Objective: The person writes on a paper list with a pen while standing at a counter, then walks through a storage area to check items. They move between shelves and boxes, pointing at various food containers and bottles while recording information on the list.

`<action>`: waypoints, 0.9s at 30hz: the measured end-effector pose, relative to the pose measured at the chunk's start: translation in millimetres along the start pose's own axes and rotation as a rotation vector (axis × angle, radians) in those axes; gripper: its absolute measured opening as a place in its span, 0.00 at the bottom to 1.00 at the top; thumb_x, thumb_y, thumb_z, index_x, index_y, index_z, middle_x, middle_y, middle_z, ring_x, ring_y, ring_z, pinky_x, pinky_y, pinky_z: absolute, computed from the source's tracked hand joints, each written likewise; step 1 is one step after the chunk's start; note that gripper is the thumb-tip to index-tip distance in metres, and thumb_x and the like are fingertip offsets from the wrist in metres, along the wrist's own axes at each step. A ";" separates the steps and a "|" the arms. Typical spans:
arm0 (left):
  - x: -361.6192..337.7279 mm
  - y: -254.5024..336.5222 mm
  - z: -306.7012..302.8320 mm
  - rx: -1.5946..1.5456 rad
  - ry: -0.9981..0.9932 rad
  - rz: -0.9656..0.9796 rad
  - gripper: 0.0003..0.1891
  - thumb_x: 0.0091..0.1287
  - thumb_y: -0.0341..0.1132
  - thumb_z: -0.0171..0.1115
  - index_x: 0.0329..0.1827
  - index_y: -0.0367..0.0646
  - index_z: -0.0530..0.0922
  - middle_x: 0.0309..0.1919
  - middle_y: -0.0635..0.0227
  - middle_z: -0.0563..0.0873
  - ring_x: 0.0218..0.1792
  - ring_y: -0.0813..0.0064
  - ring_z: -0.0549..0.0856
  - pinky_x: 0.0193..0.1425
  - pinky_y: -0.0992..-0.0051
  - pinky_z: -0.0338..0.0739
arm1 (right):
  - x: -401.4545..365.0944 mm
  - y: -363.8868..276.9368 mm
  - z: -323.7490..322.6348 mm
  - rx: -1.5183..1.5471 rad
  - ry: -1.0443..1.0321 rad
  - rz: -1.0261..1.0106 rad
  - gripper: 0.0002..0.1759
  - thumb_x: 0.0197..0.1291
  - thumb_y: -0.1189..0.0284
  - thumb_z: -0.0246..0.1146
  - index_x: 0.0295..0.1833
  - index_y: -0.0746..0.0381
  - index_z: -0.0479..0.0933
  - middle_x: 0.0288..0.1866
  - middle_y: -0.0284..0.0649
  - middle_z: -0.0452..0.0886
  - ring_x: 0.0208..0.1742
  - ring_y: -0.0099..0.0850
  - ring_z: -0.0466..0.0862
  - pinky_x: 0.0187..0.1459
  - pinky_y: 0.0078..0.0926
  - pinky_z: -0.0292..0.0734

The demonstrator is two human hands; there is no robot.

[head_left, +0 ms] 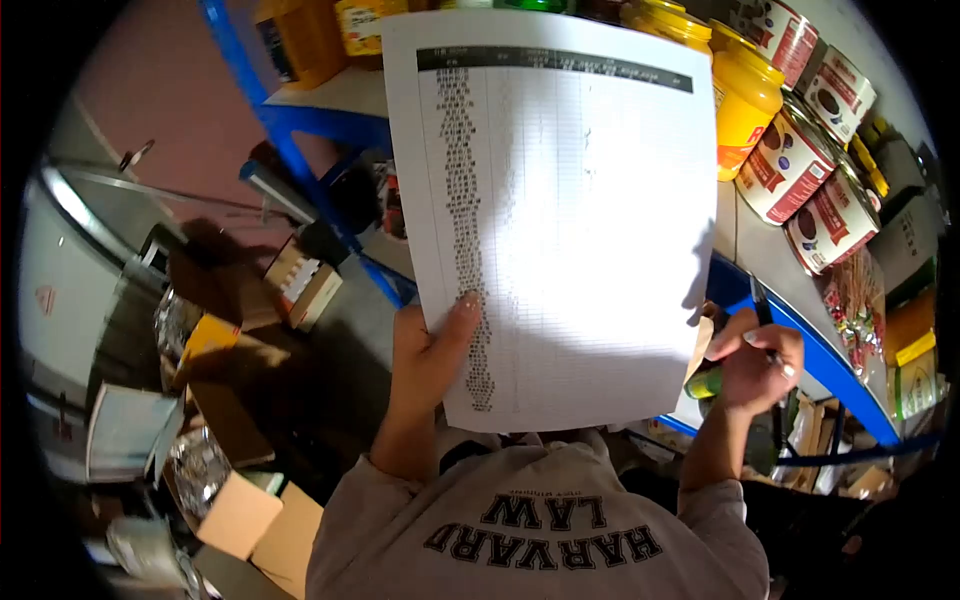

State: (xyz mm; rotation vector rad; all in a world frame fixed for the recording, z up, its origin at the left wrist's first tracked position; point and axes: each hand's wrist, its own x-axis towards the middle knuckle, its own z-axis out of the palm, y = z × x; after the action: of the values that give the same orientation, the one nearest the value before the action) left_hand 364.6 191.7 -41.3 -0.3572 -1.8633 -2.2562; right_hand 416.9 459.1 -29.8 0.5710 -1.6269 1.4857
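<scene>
A white printed sheet (pixel 580 230) with a dark header bar and a long column of small text fills the middle of the view. My left hand (pixel 435 355) grips its lower left side, thumb lying over the front of the text column; the other fingers are behind the paper. To the right of the sheet, my right hand (pixel 755 362) is closed around a dark pen (pixel 762 300), its upper end pointing up and away. A few pen-like handwritten marks show near the sheet's centre. Close to the right hand is a green-and-tan item, partly hidden.
On the blue-framed shelf (pixel 800 250) stand several red-and-white cans (pixel 785 165) and yellow-lidded jars (pixel 745 100). Small wrapped packets (pixel 855 315) lie at the shelf's right. Open cardboard boxes (pixel 230 420) and plastic wrapping crowd the floor at left.
</scene>
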 end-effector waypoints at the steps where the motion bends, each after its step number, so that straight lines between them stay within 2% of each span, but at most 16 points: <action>1: 12.7 -9.8 1.2 -0.042 -0.041 -0.018 0.12 0.60 0.34 0.54 0.26 0.32 0.75 0.21 0.72 0.78 0.24 0.87 0.72 0.26 0.84 0.64 | 5.3 2.0 0.0 0.033 -0.042 -0.068 0.26 0.60 0.51 0.40 0.37 0.66 0.65 0.11 0.42 0.66 0.13 0.29 0.67 0.17 0.20 0.61; 3: 38.0 -23.8 6.3 -0.109 -0.125 -0.059 0.12 0.61 0.34 0.52 0.25 0.32 0.74 0.21 0.72 0.77 0.24 0.87 0.71 0.26 0.84 0.62 | 18.3 2.6 7.1 0.050 0.027 -0.119 0.33 0.59 0.46 0.35 0.43 0.69 0.62 0.16 0.44 0.69 0.12 0.33 0.72 0.15 0.24 0.68; 5: 61.1 -27.3 12.2 -0.148 -0.215 -0.111 0.13 0.62 0.35 0.50 0.25 0.33 0.74 0.20 0.73 0.75 0.23 0.88 0.69 0.27 0.84 0.61 | 32.1 0.9 19.3 0.113 0.064 0.012 0.36 0.58 0.44 0.32 0.49 0.67 0.59 0.18 0.46 0.71 0.13 0.32 0.73 0.17 0.23 0.69; 7: 87.2 -52.8 7.3 -0.202 -0.386 -0.105 0.12 0.62 0.34 0.49 0.27 0.33 0.73 0.18 0.75 0.71 0.22 0.87 0.65 0.26 0.83 0.58 | 50.7 4.7 42.2 0.094 0.073 0.122 0.36 0.57 0.43 0.31 0.50 0.67 0.60 0.22 0.48 0.73 0.17 0.32 0.75 0.20 0.23 0.71; 9: 104.7 -58.3 2.9 -0.242 -0.462 -0.166 0.13 0.63 0.35 0.48 0.27 0.34 0.72 0.18 0.76 0.69 0.21 0.87 0.63 0.25 0.82 0.56 | 69.4 15.1 73.2 0.046 0.125 0.247 0.34 0.59 0.46 0.33 0.50 0.67 0.62 0.25 0.47 0.75 0.20 0.31 0.76 0.22 0.23 0.73; 12: 122.5 -65.5 -4.9 -0.268 -0.538 -0.325 0.15 0.64 0.38 0.46 0.24 0.36 0.69 0.17 0.78 0.66 0.20 0.86 0.61 0.24 0.81 0.54 | 95.1 40.7 111.3 -0.117 0.082 0.483 0.24 0.60 0.56 0.42 0.47 0.67 0.65 0.26 0.44 0.74 0.24 0.28 0.75 0.26 0.21 0.72; 14: 128.9 -70.4 -10.4 -0.279 -0.586 -0.391 0.12 0.63 0.37 0.45 0.30 0.35 0.69 0.24 0.72 0.68 0.27 0.83 0.65 0.31 0.80 0.58 | 104.3 57.1 120.0 -0.145 0.054 0.600 0.17 0.58 0.61 0.47 0.41 0.66 0.67 0.27 0.41 0.72 0.25 0.24 0.72 0.26 0.18 0.69; 16: 139.4 -72.4 -14.9 -0.328 -0.652 -0.463 0.12 0.62 0.36 0.43 0.35 0.34 0.68 0.31 0.66 0.71 0.33 0.80 0.69 0.38 0.78 0.62 | 107.9 76.4 129.4 -0.185 0.149 0.640 0.16 0.57 0.61 0.50 0.38 0.65 0.68 0.20 0.36 0.67 0.19 0.20 0.66 0.21 0.15 0.64; 17: 144.3 -68.3 -15.4 -0.418 -0.701 -0.551 0.16 0.61 0.32 0.40 0.47 0.30 0.68 0.45 0.56 0.75 0.44 0.75 0.74 0.49 0.76 0.67 | 108.6 83.2 130.2 -0.206 0.195 0.674 0.16 0.56 0.61 0.50 0.37 0.65 0.68 0.17 0.33 0.65 0.17 0.19 0.64 0.19 0.14 0.62; 19: 153.9 -83.3 -23.9 -0.552 -0.838 -0.563 0.16 0.60 0.31 0.39 0.46 0.31 0.69 0.44 0.57 0.75 0.42 0.74 0.75 0.48 0.76 0.67 | 113.4 85.0 130.0 -0.206 0.246 0.703 0.16 0.55 0.60 0.52 0.33 0.64 0.67 0.14 0.30 0.61 0.14 0.17 0.59 0.15 0.13 0.56; 20: 158.5 -86.6 -28.1 -0.503 -0.902 -0.513 0.15 0.60 0.31 0.38 0.45 0.31 0.69 0.43 0.57 0.75 0.41 0.74 0.75 0.47 0.76 0.67 | 113.8 87.9 130.9 -0.188 0.279 0.676 0.16 0.55 0.60 0.53 0.28 0.62 0.65 0.12 0.28 0.58 0.11 0.15 0.54 0.12 0.13 0.50; 22: 168.3 -88.7 -36.6 -0.288 -1.021 -0.344 0.14 0.59 0.30 0.38 0.43 0.32 0.69 0.40 0.58 0.76 0.37 0.73 0.75 0.43 0.76 0.69 | 112.3 86.0 120.5 -0.127 0.266 0.744 0.15 0.53 0.61 0.57 0.26 0.62 0.68 0.13 0.26 0.57 0.11 0.13 0.53 0.12 0.12 0.48; 23: 171.9 -90.0 -38.9 -0.207 -1.037 -0.206 0.13 0.59 0.32 0.39 0.39 0.34 0.70 0.35 0.60 0.77 0.32 0.75 0.75 0.36 0.77 0.68 | 113.6 85.8 114.5 -0.095 0.254 0.771 0.15 0.52 0.61 0.59 0.25 0.62 0.69 0.13 0.25 0.57 0.11 0.12 0.53 0.12 0.11 0.46; 24: 176.3 -91.7 -40.9 -0.171 -0.988 0.068 0.12 0.60 0.33 0.40 0.35 0.35 0.72 0.29 0.61 0.77 0.26 0.76 0.74 0.29 0.78 0.67 | 115.6 87.6 118.2 -0.098 0.286 0.776 0.15 0.52 0.62 0.59 0.24 0.61 0.68 0.13 0.23 0.54 0.11 0.11 0.51 0.11 0.11 0.43; 26: 183.4 -96.8 -40.9 -0.152 -0.710 0.665 0.14 0.61 0.36 0.42 0.27 0.39 0.75 0.18 0.65 0.78 0.15 0.78 0.73 0.16 0.80 0.65 | 120.2 86.5 120.7 -0.102 0.287 0.818 0.14 0.52 0.63 0.59 0.24 0.61 0.69 0.12 0.23 0.55 0.11 0.12 0.51 0.11 0.11 0.43; 27: 186.5 -93.5 -43.0 -0.127 -0.578 0.828 0.15 0.62 0.38 0.43 0.26 0.41 0.76 0.18 0.67 0.78 0.15 0.80 0.74 0.15 0.81 0.65 | 119.9 86.4 120.7 -0.101 0.290 0.845 0.14 0.52 0.63 0.59 0.24 0.61 0.69 0.12 0.23 0.55 0.11 0.12 0.51 0.12 0.11 0.44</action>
State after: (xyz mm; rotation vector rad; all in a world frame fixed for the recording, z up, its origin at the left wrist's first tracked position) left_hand 156.4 168.0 -79.5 -1.5928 -1.3439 -1.7615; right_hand 250.0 384.2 24.4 -0.4483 -1.7739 1.9323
